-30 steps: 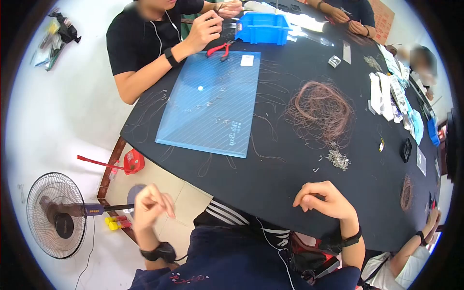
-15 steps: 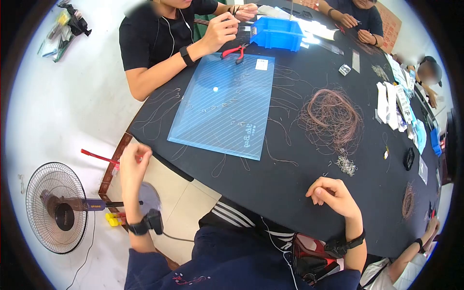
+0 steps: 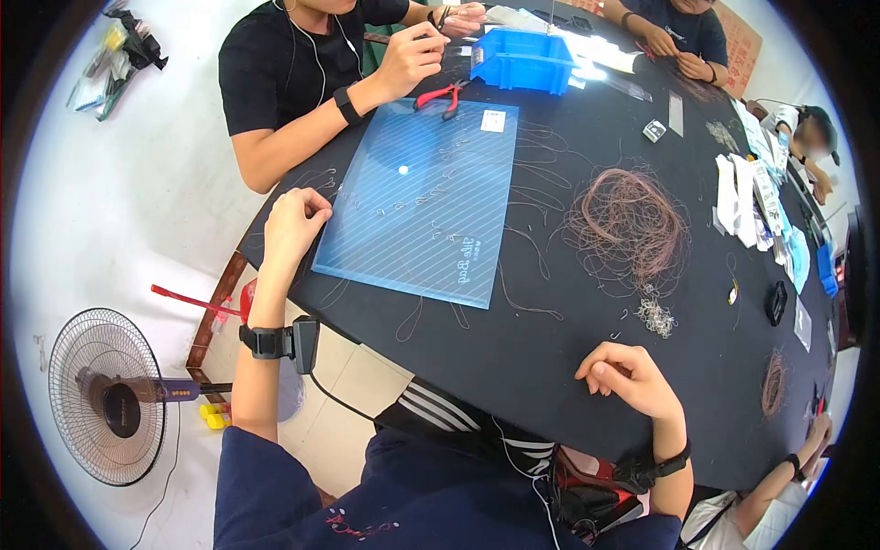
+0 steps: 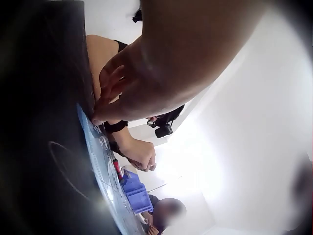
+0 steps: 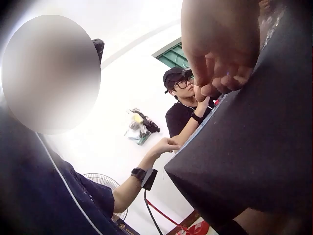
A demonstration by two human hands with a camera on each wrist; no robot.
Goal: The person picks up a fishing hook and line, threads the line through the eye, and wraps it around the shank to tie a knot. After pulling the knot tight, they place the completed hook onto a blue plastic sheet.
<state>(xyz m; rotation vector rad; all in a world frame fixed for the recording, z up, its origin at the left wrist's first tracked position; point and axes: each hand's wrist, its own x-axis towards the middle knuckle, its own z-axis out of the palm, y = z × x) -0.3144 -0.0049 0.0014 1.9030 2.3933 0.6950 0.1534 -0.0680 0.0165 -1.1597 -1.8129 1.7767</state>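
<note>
My left hand (image 3: 295, 225) is at the left edge of a blue striped file bag (image 3: 417, 197), thumb and fingertips close together right at its edge. In the left wrist view the left hand (image 4: 122, 90) points its fingers down at the bag; I cannot tell whether a thin line is pinched there. Small hooks (image 3: 445, 234) with thin lines lie on the bag, and looped lines (image 3: 412, 321) stick out past its edges. My right hand (image 3: 632, 380) rests at the near table edge, fingers loosely curled, nothing seen in it.
A tangled coil of brown line (image 3: 632, 220) and a pile of hooks (image 3: 655, 316) lie right of the bag. Red-handled pliers (image 3: 440, 96) and a blue bin (image 3: 522, 62) are at the far side, near another person's hands (image 3: 412, 60). A fan (image 3: 110, 394) stands at left.
My left hand has moved up and forward from beside the table to the left edge of the file bag. The right hand stays nearly where it was.
</note>
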